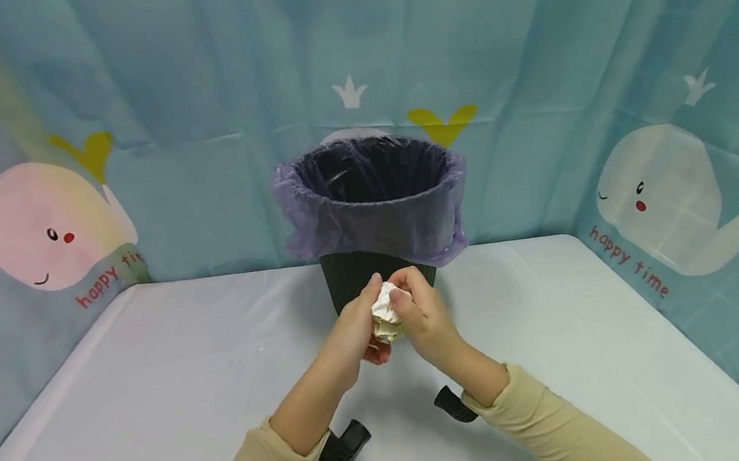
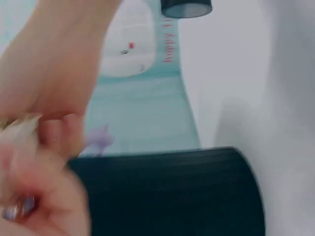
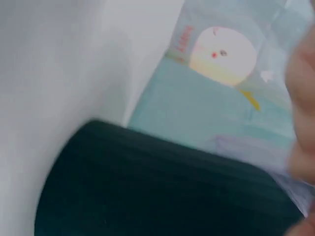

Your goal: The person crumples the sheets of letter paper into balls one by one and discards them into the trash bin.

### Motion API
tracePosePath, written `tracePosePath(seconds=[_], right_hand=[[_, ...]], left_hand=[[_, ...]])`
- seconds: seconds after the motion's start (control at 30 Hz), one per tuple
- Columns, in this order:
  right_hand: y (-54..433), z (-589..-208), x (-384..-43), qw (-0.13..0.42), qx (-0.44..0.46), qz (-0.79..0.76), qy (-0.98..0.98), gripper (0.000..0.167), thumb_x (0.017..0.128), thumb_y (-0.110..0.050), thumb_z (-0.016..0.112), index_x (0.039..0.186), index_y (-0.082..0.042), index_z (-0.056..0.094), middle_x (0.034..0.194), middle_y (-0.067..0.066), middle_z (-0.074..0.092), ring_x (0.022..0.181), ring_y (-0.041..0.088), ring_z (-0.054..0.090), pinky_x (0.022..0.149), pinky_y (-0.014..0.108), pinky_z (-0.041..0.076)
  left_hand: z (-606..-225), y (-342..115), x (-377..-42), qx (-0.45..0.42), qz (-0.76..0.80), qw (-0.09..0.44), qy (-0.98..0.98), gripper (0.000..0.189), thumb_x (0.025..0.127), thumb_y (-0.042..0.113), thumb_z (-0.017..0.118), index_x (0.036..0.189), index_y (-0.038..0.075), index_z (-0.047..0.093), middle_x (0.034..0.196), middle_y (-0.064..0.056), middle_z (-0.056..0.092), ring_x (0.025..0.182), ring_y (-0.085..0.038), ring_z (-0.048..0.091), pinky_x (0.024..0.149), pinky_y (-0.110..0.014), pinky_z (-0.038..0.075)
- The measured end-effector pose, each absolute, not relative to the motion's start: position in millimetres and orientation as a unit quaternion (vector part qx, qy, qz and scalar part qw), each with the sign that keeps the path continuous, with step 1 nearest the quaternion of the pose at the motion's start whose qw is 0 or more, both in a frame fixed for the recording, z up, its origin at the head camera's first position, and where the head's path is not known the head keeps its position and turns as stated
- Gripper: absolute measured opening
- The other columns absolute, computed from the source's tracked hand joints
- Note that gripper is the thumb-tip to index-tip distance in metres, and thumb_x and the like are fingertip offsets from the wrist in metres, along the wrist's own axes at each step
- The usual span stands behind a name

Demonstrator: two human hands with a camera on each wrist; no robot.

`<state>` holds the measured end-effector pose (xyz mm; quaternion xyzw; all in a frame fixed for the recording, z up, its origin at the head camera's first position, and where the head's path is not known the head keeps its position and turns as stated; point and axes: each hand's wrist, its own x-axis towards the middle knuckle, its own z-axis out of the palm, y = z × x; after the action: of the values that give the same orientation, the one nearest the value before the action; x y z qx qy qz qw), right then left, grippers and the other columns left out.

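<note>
A crumpled ball of paper (image 1: 387, 315), white on top and yellowish below, is held between both hands in front of the bin. My left hand (image 1: 351, 331) grips its left side, thumb up along it and fingertips showing underneath. From the other side my right hand (image 1: 428, 320) pinches it, with the thumb across its front. In the left wrist view the paper (image 2: 22, 135) is blurred and partly covered by fingers. Only part of a hand shows at the right edge of the right wrist view, and the paper is hidden there.
Just beyond the hands stands a dark green trash bin (image 1: 346, 282), lined with a purple plastic bag (image 1: 376, 231) folded over its rim. It stands on a white table (image 1: 210, 382) near the back. Blue whale-print curtains (image 1: 200, 165) enclose the back and sides. Black camera mounts (image 1: 346, 443) sit at the wrists.
</note>
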<state>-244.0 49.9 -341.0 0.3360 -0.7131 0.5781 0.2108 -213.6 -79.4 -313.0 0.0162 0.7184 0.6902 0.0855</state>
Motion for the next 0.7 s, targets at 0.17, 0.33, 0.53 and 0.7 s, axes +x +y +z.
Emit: tracePosePath(seconds=[0.17, 0.33, 0.53, 0.7], right_hand=[[35.9, -345.5, -247.2, 0.33, 0.332, 0.596, -0.652, 0.047, 0.102, -0.035, 0.039, 0.077, 0.003, 0.051, 0.064, 0.013, 0.054, 0.061, 0.007, 0.049, 0.047, 0.024, 0.042], [26.6, -343.5, -248.8, 0.36, 0.303, 0.606, -0.641, 0.033, 0.096, -0.015, 0.038, 0.068, -0.001, 0.046, 0.056, 0.009, 0.046, 0.053, 0.004, 0.042, 0.042, 0.021, 0.035], [37.9, -331.4, -253.8, 0.358, 0.311, 0.502, -0.723, 0.045, 0.103, -0.033, 0.034, 0.072, -0.003, 0.048, 0.057, 0.005, 0.05, 0.05, 0.011, 0.044, 0.041, 0.028, 0.038], [44.7, -325.1, -248.3, 0.411, 0.325, 0.385, -0.76, 0.063, 0.103, -0.054, 0.022, 0.09, -0.002, 0.054, 0.066, 0.008, 0.06, 0.053, 0.019, 0.054, 0.045, 0.032, 0.045]], left_hand=[[-317.3, -65.2, -212.2, 0.017, 0.745, -0.062, 0.664, 0.042, 0.102, 0.034, 0.044, 0.072, 0.007, 0.056, 0.056, 0.001, 0.046, 0.044, -0.01, 0.038, 0.041, -0.021, 0.032], [-324.9, -61.5, -218.6, 0.028, 0.714, -0.183, 0.676, 0.045, 0.101, 0.022, 0.045, 0.067, -0.003, 0.06, 0.057, 0.002, 0.049, 0.052, -0.009, 0.045, 0.046, -0.022, 0.038], [-319.8, -71.2, -221.6, -0.005, 0.715, -0.042, 0.697, 0.06, 0.101, 0.053, 0.038, 0.078, 0.003, 0.061, 0.051, -0.001, 0.049, 0.039, -0.01, 0.043, 0.04, -0.021, 0.038], [-308.8, -73.3, -212.5, 0.017, 0.742, 0.01, 0.67, 0.067, 0.096, 0.065, 0.035, 0.102, 0.002, 0.057, 0.055, -0.003, 0.054, 0.038, -0.012, 0.048, 0.04, -0.023, 0.041]])
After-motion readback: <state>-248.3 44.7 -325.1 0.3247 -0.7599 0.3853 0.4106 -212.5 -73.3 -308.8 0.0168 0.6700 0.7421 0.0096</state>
